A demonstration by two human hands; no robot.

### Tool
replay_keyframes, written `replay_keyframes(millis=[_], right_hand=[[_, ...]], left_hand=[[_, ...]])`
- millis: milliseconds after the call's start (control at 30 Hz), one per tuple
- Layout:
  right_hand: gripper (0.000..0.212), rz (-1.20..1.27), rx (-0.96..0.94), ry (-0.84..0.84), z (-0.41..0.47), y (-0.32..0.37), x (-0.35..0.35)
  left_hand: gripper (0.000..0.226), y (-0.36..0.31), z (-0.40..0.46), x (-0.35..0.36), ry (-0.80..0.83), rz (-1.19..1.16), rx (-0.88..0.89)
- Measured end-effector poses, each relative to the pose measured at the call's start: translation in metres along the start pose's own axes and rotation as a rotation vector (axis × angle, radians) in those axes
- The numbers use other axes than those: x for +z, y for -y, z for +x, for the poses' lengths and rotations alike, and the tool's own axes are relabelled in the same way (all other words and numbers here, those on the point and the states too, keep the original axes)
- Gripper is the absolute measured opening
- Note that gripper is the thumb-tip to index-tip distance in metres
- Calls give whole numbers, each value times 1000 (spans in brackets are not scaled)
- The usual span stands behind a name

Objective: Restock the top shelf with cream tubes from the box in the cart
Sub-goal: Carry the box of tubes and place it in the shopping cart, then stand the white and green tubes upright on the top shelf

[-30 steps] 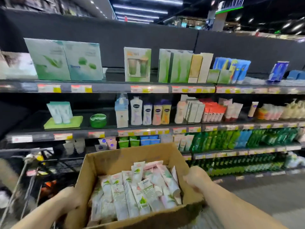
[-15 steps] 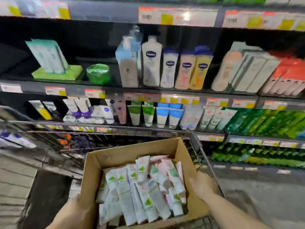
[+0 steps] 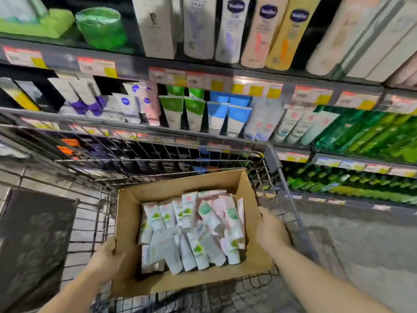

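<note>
An open cardboard box [image 3: 128,213] sits low inside the wire cart [image 3: 274,168]. It holds several white and pale pink cream tubes [image 3: 189,231] with green leaf marks, lying in a loose heap. My left hand [image 3: 106,263] grips the box's left wall near the front corner. My right hand [image 3: 272,231] grips the right wall, fingers over its rim. The top shelf is out of view above the frame.
Shelves of lotion bottles [image 3: 230,28], a green jar [image 3: 101,26] and rows of tubes [image 3: 216,114] stand right behind the cart. Green packs [image 3: 370,134] fill the lower right shelves. A dark panel [image 3: 33,240] lies left of the cart; grey floor at right.
The box has gone down from chest height into the cart with both hands still on its sides. My view has tipped downward, so the top shelf has left the frame.
</note>
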State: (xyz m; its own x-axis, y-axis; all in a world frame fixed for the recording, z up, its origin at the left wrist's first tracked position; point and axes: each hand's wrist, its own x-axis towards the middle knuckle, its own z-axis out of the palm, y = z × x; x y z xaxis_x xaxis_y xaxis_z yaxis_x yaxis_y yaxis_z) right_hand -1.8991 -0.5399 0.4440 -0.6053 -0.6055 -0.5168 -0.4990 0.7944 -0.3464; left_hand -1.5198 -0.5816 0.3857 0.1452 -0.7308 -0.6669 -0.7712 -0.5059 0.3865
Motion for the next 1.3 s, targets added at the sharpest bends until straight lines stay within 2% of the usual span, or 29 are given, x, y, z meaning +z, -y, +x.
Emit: replay_keyframes(millis=[67,167,233,300,500,767,867,1033,1167,1300], right_hand=[[38,-9,-43,23,-4,-5,-2],[37,10,-32,45,-9,-11,-5],[31,36,-40,34,-13,-7,-7],[35,45,-85,-4,-18,-2,-6],[42,39,-242,1,-32,17,-9],[37,120,-215,206,-28,28,24],[31,56,-220,240,-26,32,40],[33,-113,-224,300,-23,30,61],[32,-150,-242,295,-25,41,80],[37,-183,-297,209,-21,61,100]], left_hand=[[61,-9,-7,1,38,31,-50],[69,-32,-23,4,41,-14,-83],[76,-48,-36,9,21,22,-39],[78,-61,-45,12,-27,51,45],[71,-84,-63,19,-90,71,154],[66,-72,-60,27,-24,-100,76],[61,-72,-51,28,-30,-114,50],[57,-71,-40,32,29,-133,50],[57,-70,-30,30,56,-130,62],[58,-70,-14,30,62,-123,70]])
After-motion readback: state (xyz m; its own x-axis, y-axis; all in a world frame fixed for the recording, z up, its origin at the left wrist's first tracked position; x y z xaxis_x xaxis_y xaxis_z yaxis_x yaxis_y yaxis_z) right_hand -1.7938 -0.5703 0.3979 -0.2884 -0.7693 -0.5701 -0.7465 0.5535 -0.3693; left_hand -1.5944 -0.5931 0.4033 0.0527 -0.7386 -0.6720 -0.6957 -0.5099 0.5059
